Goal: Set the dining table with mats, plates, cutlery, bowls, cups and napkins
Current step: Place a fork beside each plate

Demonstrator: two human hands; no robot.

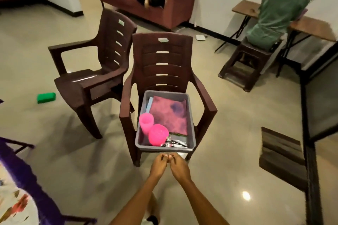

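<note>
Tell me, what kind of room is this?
Probably a living or dining room in a home. There is a red sofa by the wall, two brown plastic chairs on a shiny tiled floor, and a grey tub holding a pink cup and cutlery.

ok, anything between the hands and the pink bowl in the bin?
Head view: only the grey bin's near wall. Left hand and right hand sit just before it; pink bowl lies just inside.
</note>
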